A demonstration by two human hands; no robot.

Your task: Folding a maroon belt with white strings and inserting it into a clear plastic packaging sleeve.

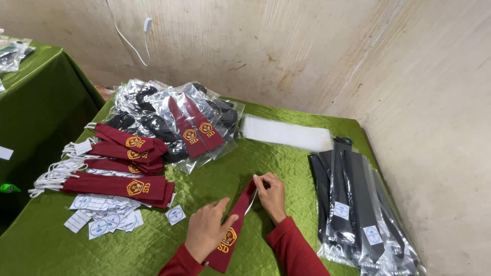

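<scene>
Your left hand point(206, 230) is pressing flat, fingers spread, on the lower part of a maroon tie point(236, 223) that is lying diagonally on the green table point(286, 168), its badge end pointing toward you. Your right hand point(271, 192) is pinching the tie's narrow top end, so that grip is closed on it (thumb and fingertips meeting at the tip). A stack of matching maroon ties point(120, 163) is sitting to the left above scattered paper labels point(102, 214), and bagged black ties point(358, 209) are lying to the right.
</scene>
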